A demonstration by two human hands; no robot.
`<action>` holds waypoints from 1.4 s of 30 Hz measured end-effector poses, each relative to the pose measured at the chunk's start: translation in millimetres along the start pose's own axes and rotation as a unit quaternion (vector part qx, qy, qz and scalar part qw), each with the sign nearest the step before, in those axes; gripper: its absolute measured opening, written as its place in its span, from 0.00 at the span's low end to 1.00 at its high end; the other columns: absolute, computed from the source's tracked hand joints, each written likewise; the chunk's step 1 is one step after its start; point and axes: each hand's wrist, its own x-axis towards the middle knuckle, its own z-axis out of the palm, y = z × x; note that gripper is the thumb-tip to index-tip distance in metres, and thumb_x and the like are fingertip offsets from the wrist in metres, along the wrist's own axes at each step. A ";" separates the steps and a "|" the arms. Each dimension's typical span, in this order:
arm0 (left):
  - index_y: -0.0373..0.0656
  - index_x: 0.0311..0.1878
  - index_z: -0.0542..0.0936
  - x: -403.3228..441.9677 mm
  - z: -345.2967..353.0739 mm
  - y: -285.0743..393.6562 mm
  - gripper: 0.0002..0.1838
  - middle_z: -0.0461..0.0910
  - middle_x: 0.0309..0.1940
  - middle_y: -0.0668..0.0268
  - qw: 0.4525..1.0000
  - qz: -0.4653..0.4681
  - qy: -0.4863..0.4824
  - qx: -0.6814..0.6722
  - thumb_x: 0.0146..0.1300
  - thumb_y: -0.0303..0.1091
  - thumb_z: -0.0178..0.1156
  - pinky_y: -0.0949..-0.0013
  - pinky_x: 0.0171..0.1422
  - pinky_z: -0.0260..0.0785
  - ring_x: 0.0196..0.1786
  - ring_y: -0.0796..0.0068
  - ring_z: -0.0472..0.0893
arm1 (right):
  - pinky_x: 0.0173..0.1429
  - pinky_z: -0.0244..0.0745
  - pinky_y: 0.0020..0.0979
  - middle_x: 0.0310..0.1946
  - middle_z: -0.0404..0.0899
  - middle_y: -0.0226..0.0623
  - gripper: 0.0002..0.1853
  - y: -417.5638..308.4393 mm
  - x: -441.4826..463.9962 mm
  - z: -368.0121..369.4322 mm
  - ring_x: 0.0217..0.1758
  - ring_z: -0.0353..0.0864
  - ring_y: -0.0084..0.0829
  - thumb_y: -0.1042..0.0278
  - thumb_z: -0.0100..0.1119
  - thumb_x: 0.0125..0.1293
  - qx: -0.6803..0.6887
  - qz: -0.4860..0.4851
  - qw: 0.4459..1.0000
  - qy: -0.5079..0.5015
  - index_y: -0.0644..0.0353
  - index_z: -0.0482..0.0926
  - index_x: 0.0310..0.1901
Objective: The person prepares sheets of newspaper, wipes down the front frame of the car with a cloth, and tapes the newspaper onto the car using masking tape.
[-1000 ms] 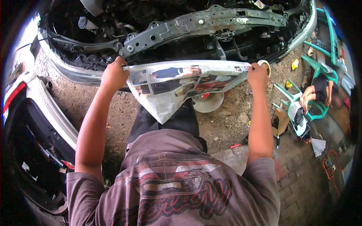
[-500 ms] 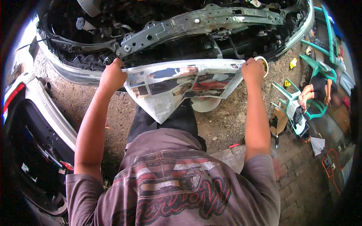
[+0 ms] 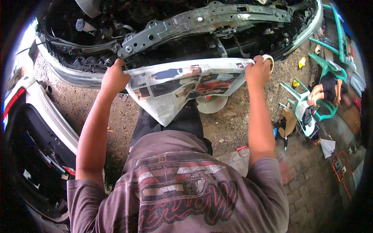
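A printed newspaper sheet (image 3: 165, 110) stretches between my two hands along the front edge of an opened car front (image 3: 74, 79), its lower point hanging over my legs. My left hand (image 3: 115, 79) is closed on the sheet's upper left corner, close against the car's edge. At the upper right corner, my right hand (image 3: 257, 74) pinches the paper. A pale roll of tape (image 3: 269, 62) sits at the outer side of that hand, partly hidden by its fingers. The metal crossbar (image 3: 171, 32) of the car's engine bay lies just beyond the sheet.
A white car part with a red light (image 3: 54, 106) stands at left. Behind the paper, a pale round object (image 3: 213, 105) rests on the dirt ground. To the right are green plastic chairs (image 3: 289, 91), a seated person (image 3: 330, 91), a cardboard box (image 3: 288, 122) and an orange cord (image 3: 339, 178).
My right hand has shifted slightly left with the tape roll, and the newspaper's right side now sags a little more. My left hand stays nearly in place on its corner.
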 end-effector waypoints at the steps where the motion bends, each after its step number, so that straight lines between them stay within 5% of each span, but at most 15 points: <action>1: 0.40 0.65 0.78 0.0 1.6 -0.1 0.30 0.87 0.51 0.39 1.000 -0.001 0.001 0.001 0.57 0.32 0.66 0.47 0.66 0.78 0.58 0.38 0.86 | 0.52 0.75 0.58 0.45 0.78 0.46 0.13 -1.0 -2.7 -1.6 0.50 0.81 0.54 0.66 0.73 0.59 -0.001 0.001 1.000 -0.001 0.52 0.84 0.46; 5: 0.39 0.65 0.78 -1.2 3.0 -2.0 0.30 0.88 0.49 0.39 1.000 0.002 0.005 -0.005 0.57 0.33 0.66 0.47 0.65 0.78 0.57 0.38 0.86 | 0.48 0.72 0.56 0.42 0.77 0.42 0.11 -18.3 -15.1 -13.7 0.50 0.80 0.51 0.68 0.71 0.58 0.020 -0.085 0.996 0.014 0.51 0.86 0.43; 11: 0.39 0.64 0.79 -1.0 4.0 -4.0 0.29 0.88 0.48 0.39 1.000 0.016 0.017 -0.014 0.57 0.33 0.66 0.47 0.64 0.78 0.56 0.38 0.87 | 0.54 0.69 0.54 0.45 0.77 0.40 0.13 -51.1 -43.3 -14.2 0.54 0.79 0.48 0.65 0.69 0.61 0.136 -0.218 0.966 0.005 0.51 0.88 0.48; 18: 0.39 0.63 0.80 -1.0 1.0 -6.6 0.28 0.88 0.46 0.38 0.999 0.011 0.002 -0.033 0.58 0.33 0.65 0.47 0.63 0.78 0.54 0.38 0.87 | 0.61 0.67 0.53 0.55 0.78 0.45 0.24 -52.1 -58.6 6.5 0.57 0.79 0.49 0.71 0.65 0.64 0.094 -0.221 0.971 -0.011 0.53 0.84 0.63; 33: 0.38 0.63 0.78 -9.1 -5.0 -9.6 0.27 0.88 0.48 0.39 0.999 0.033 0.009 -0.031 0.59 0.33 0.66 0.46 0.64 0.77 0.57 0.38 0.86 | 0.62 0.67 0.50 0.55 0.79 0.42 0.32 -51.4 -60.7 -1.2 0.57 0.81 0.44 0.72 0.66 0.63 0.059 -0.275 0.958 -0.056 0.44 0.79 0.71; 36: 0.41 0.67 0.75 -22.5 -9.3 5.9 0.32 0.87 0.49 0.43 0.998 -0.056 0.014 0.021 0.58 0.31 0.69 0.45 0.62 0.78 0.55 0.39 0.85 | 0.62 0.67 0.51 0.57 0.79 0.43 0.33 -53.1 -58.4 -3.7 0.57 0.81 0.46 0.72 0.66 0.63 0.058 -0.277 0.956 -0.073 0.44 0.78 0.71; 38: 0.41 0.70 0.73 -40.5 -9.4 21.2 0.34 0.83 0.52 0.48 0.956 0.164 0.227 0.088 0.57 0.28 0.68 0.47 0.64 0.76 0.59 0.42 0.82 | 0.63 0.67 0.51 0.58 0.79 0.44 0.33 -52.7 -57.1 -7.2 0.58 0.81 0.47 0.73 0.67 0.63 0.057 -0.276 0.956 -0.081 0.43 0.78 0.72; 42: 0.41 0.68 0.77 -56.7 15.6 65.6 0.31 0.77 0.63 0.51 0.929 0.331 0.167 -0.015 0.59 0.30 0.70 0.48 0.76 0.69 0.69 0.46 0.75 | 0.63 0.68 0.50 0.59 0.78 0.45 0.33 -51.9 -56.4 -2.8 0.59 0.80 0.48 0.73 0.67 0.62 0.053 -0.281 0.954 -0.093 0.43 0.80 0.71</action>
